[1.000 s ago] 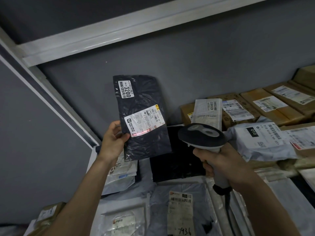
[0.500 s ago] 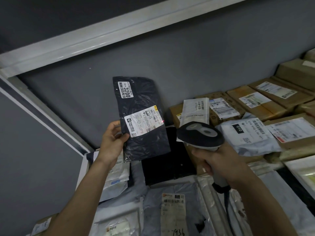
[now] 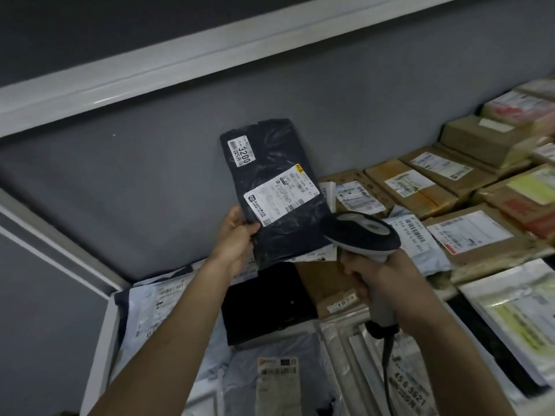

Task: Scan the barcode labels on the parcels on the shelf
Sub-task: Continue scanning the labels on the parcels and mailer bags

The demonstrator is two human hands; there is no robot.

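A dark plastic parcel (image 3: 279,187) is held upright above the shelf, its white barcode label (image 3: 282,195) facing me and a small "3200" sticker near its top. My left hand (image 3: 237,235) grips its lower left edge, thumb on the front. My right hand (image 3: 375,274) grips the handle of a grey and black barcode scanner (image 3: 360,232), whose head sits just right of and below the parcel, pointing toward it. The scanner's cable hangs down past my right wrist. No red scan line shows on the label.
Brown cardboard boxes (image 3: 414,187) with white labels fill the shelf's back right. Grey and white mailer bags (image 3: 282,379) and a black bag (image 3: 264,304) lie below my arms. A grey back wall (image 3: 150,181) and a white shelf rail (image 3: 180,64) close the space.
The red scan line seen on the label one second ago is gone. The parcel and both hands have moved right and slightly closer together as my view swung left, showing more boxes.
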